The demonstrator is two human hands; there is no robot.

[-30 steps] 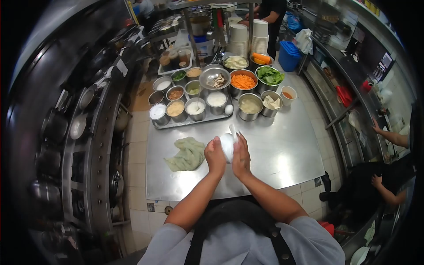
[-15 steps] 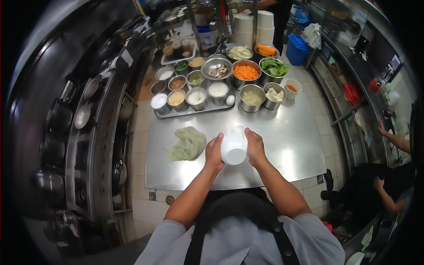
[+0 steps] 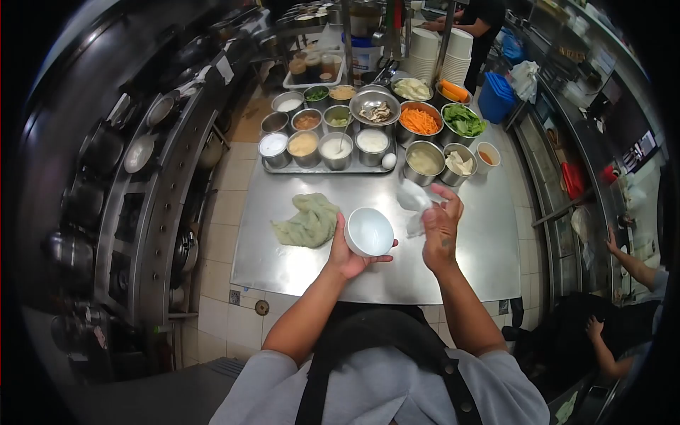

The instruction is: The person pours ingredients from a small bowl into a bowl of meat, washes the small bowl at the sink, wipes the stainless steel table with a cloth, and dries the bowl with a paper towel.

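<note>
A small white bowl point(image 3: 370, 231), its open side facing up toward me, rests in my left hand point(image 3: 349, 253), with the fingers under its base and the thumb at its left side. My right hand point(image 3: 440, 230), to the right of the bowl and apart from it, pinches a crumpled white cloth or paper point(image 3: 416, 205). A greenish cloth point(image 3: 309, 221) lies bunched on the steel table point(image 3: 283, 273), left of my left hand.
Behind my hands stand a tray point(image 3: 326, 169) of metal containers, an egg point(image 3: 389, 161), shredded carrot point(image 3: 419, 121), leafy greens point(image 3: 464, 120) and a paper cup point(image 3: 486, 157). Stacked white tubs point(image 3: 423, 53) are farther back. Other people are at the right edge and the back.
The bowl has turned from showing its underside to showing its inside. My right hand has come off it and moved right with the white cloth or paper.
</note>
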